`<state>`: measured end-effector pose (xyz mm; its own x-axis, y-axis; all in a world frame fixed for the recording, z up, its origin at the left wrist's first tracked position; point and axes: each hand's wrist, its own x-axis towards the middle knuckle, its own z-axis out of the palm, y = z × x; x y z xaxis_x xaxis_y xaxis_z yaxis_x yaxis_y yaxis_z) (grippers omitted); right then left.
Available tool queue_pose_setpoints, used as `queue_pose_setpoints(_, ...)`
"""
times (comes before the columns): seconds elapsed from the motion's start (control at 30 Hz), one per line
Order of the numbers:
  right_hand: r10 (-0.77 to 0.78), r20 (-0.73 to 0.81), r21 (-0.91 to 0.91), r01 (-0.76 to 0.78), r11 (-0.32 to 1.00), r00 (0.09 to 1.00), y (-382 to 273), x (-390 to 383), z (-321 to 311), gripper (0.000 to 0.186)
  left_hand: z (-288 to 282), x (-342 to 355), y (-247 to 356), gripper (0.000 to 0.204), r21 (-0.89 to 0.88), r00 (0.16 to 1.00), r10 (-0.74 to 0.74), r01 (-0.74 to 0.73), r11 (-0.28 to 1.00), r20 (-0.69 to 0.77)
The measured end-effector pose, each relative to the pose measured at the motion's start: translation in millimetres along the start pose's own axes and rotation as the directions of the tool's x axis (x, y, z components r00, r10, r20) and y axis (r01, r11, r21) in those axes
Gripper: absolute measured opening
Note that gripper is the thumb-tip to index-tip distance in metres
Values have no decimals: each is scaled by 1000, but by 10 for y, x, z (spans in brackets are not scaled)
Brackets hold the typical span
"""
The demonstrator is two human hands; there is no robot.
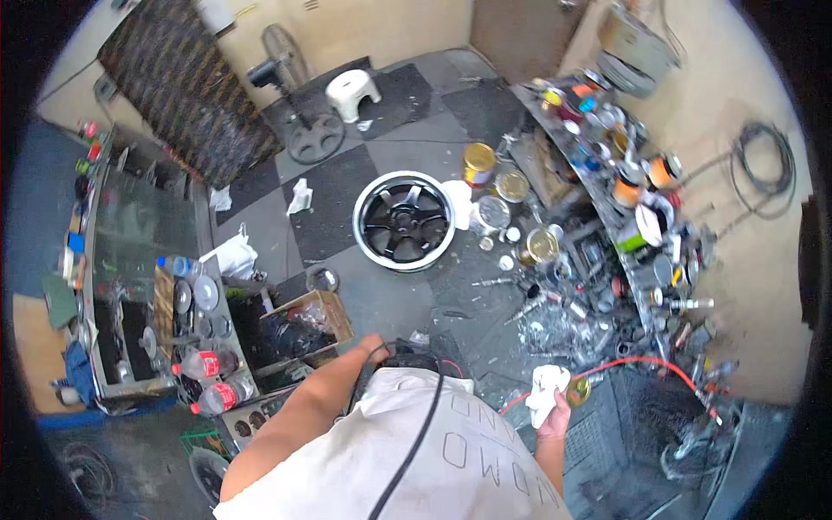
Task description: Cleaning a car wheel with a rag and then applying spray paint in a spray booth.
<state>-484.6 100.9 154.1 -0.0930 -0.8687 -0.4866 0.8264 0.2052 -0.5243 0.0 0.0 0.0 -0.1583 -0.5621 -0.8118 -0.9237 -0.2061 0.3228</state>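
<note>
A crumpled white cloth is gripped in my right hand, out to the right of my body. Just beside that hand is a small can with a yellowish rim; whether they touch is unclear. My left hand is close in front of my body, at the edge of a black object that my white shirt partly covers. Its fingers are mostly hidden, so its hold cannot be made out. Farther ahead on the floor lies a car wheel rim with black spokes and a polished silver lip.
Cans, jars and lids, among them a gold can, stand right of the rim. A cluttered bench lines the right wall. A red hose crosses the right floor. At left are a cardboard box, bottles and a cabinet; a white stool stands behind.
</note>
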Motion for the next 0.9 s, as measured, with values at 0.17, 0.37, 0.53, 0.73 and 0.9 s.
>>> queue_pose_setpoints(0.17, 105, 72, -8, -105, 994, 992, 94, 860, 629, 52, -670, -49, -461, 26, -244, 966, -65, 2, 970, -250)
queue_pose_setpoints(0.37, 210, -41, -146, -214, 966, 977, 108, 1780, 953, 41, -971, -332, -1138, 26, -431, 910, -257, 99, 897, -325)
queue_pose_setpoints(0.53, 284, -50, -165, -288, 943, 958, 257, 2589, 1080, 43, -763, -515, -1328, 38, -511, 851, -423, 225, 830, -311)
queue_pose_setpoints(0.73, 331, -279, -125, -376, 918, 901, 499, 3453, 887, 39, -522, -420, -1244, 29, -774, 953, -299, 230, 590, 55)
queue_pose_setpoints(0.9, 375, -209, -150, -409, 900, 903, 507, 4163, 979, 35, -1339, -181, -1041, 29, -553, 948, -192, 22, 833, -252)
